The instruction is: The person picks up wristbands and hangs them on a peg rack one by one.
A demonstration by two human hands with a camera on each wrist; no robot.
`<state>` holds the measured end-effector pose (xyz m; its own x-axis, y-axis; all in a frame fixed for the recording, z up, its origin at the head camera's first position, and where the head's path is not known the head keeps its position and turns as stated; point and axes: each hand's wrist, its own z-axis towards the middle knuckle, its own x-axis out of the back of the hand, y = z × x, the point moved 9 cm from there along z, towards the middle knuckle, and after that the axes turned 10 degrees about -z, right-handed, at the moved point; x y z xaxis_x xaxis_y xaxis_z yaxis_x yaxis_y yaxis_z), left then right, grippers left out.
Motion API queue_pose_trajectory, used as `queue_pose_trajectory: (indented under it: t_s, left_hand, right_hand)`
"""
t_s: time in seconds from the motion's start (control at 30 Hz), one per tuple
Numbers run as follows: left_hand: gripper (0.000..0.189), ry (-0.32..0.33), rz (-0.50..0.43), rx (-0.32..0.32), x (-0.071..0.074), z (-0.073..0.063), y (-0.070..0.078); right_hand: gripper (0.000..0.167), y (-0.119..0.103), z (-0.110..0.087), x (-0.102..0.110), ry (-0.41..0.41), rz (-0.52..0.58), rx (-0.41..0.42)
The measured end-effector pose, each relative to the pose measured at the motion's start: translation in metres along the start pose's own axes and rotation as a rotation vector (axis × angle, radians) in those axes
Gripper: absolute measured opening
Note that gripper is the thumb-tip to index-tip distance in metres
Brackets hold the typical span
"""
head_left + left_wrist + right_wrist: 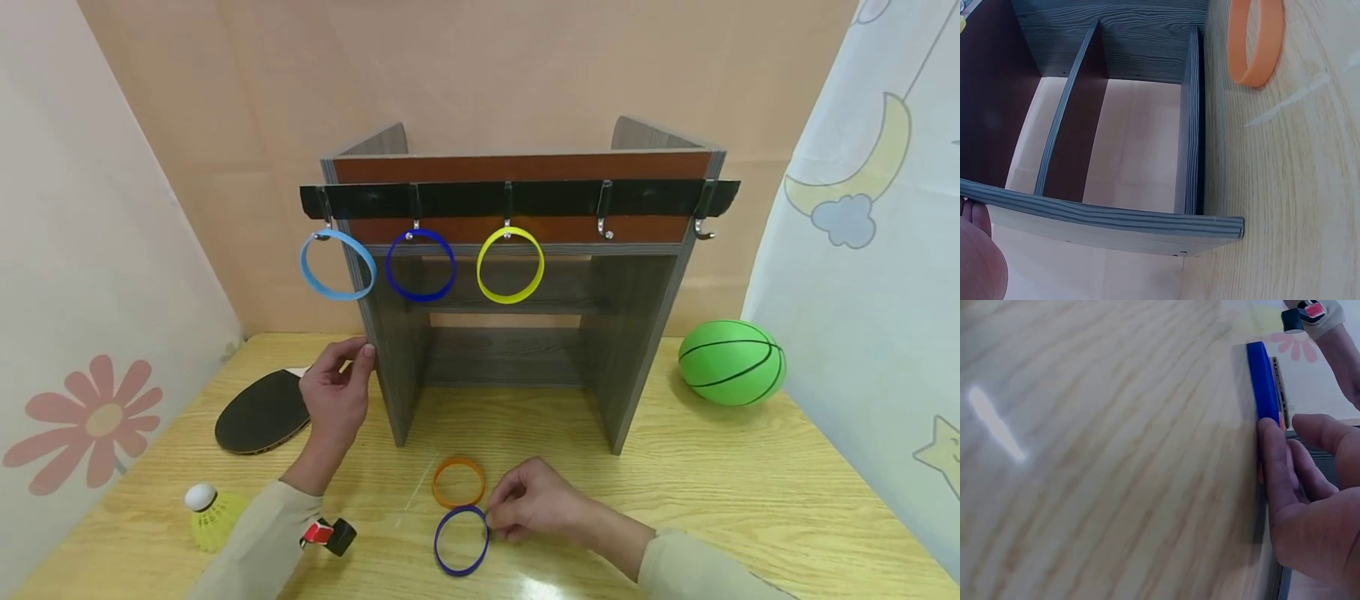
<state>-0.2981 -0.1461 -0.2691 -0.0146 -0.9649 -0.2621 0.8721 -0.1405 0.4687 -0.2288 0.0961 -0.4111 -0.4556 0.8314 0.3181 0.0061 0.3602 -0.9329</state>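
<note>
My right hand [536, 504] is low over the table with bent fingers, its fingertips pinching the right edge of a purple wristband [438, 550]. That band looks bright blue in the right wrist view, where a fingertip covers part of it. Just behind it lies an orange wristband [459, 458]. My left hand [337, 396] holds the front edge of the left side panel of a grey wooden shelf [386, 358]. From the shelf's hooks hang a light blue wristband [339, 296], a dark blue wristband [422, 298] and a yellow wristband [508, 300].
Across the shelf's front runs a black hook strip [555, 200]; its two right hooks carry nothing. A black table tennis bat [262, 412] and a yellow shuttlecock [213, 518] lie at left. At right rests a green ball [731, 362]. Printed cloths stand at both sides.
</note>
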Motion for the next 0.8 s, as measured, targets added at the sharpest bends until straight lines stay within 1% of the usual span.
queue_pose_trajectory:
  t_s: [0.13,0.3,0.47,0.6,0.77,0.8]
  left_hand:
    - [0.008,0.004,-0.034,-0.005,-0.0012,-0.0003,0.0001]
    - [0.009,0.001,-0.079,-0.017,-0.0034,0.0001,0.0016]
    - [0.009,0.006,-0.039,-0.012,-0.0026,0.0004,0.0021]
    - [0.008,0.007,-0.026,-0.003,-0.0011,0.0007,0.0003]
    - [0.008,0.009,-0.022,0.003,-0.0005,0.0003,0.0006]
    - [0.008,0.011,-0.033,0.003,-0.0004,0.0000,0.0006]
  right_hand:
    - [0.006,0.0019,-0.0001,-0.0028,-0.007,-0.017,-0.004]
    - [0.008,0.0031,-0.0004,-0.0061,-0.018,-0.028,-0.008]
    - [0.010,0.0016,-0.0002,-0.0075,-0.016,-0.044,0.001]
    - [0.011,0.0010,0.0010,-0.0076,-0.005,-0.062,0.005]
    - [0.016,0.0009,0.0031,-0.0079,0.010,-0.106,-0.022]
    - [0.017,0.0010,0.0035,-0.0081,0.014,-0.118,-0.028]
